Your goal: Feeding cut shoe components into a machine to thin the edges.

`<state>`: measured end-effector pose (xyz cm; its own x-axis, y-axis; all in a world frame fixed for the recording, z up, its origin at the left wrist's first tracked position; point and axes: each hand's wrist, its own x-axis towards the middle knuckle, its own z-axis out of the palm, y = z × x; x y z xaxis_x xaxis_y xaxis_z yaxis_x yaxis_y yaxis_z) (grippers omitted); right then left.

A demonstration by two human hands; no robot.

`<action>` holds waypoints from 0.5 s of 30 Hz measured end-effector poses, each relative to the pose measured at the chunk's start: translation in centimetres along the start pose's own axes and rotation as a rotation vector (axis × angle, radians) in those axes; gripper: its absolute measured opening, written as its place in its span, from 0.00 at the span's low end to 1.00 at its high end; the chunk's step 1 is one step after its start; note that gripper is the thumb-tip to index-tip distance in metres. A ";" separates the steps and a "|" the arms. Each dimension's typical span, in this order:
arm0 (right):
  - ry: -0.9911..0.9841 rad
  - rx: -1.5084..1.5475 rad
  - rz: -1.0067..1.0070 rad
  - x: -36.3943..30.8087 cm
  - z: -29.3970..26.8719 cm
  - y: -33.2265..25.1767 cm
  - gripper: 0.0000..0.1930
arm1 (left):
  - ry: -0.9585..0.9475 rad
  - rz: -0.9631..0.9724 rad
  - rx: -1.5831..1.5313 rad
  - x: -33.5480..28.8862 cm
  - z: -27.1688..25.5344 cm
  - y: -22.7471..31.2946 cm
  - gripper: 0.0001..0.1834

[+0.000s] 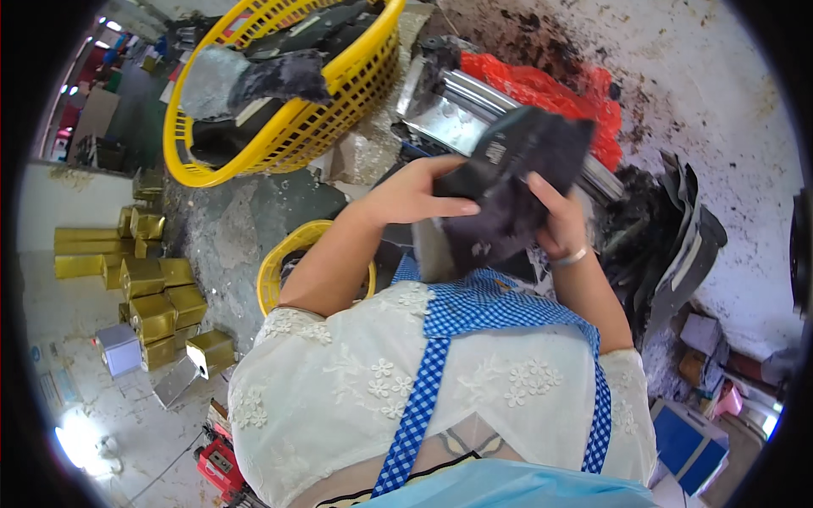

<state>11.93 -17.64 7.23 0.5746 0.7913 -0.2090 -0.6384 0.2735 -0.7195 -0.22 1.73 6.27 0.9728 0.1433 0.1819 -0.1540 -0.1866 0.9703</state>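
A floppy black sheet [508, 199], smooth on one part and fuzzy dark grey on another, is held in front of my chest. My left hand [419, 193] pinches its left side, thumb on top and the other fingers mostly hidden beneath. At its right side my right hand [559, 222] grips it, with a thumb showing on the sheet and a bracelet at the wrist. Just beyond the sheet stands a metal machine [449, 118] with shiny rollers, partly covered by it.
A large yellow basket [292, 140] at the far left holds dark sheets. A smaller yellow basket [269, 275] sits beside my left forearm. Red plastic [542, 85] lies behind the machine. Black scraps [652, 237] pile up against the wall at right. Gold tins [152, 313] are stacked far left.
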 end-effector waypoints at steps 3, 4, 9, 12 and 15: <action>0.243 -0.017 0.230 2.9 -4.8 4.1 0.17 | -0.257 -0.360 -0.202 -1.2 -0.2 -1.8 0.22; 0.320 -0.045 0.308 2.6 -6.2 5.4 0.16 | -0.223 -0.280 0.108 -1.6 -0.1 -1.8 0.18; 0.519 -0.249 0.232 1.8 -8.0 6.6 0.10 | -0.265 0.124 0.704 -1.5 0.2 -3.2 0.12; 0.594 -0.242 0.204 3.1 -10.0 5.7 0.09 | -0.164 0.072 0.627 0.1 1.1 -3.7 0.16; 0.637 -0.328 0.174 4.3 -11.9 4.7 0.11 | -0.141 -0.238 0.637 0.7 2.3 -5.7 0.20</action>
<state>17.51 -19.46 -4.90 0.7289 0.3101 -0.6103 -0.6187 -0.0832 -0.7812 1.75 0.71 0.47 0.9874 0.1312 -0.0886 0.1558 -0.7059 0.6910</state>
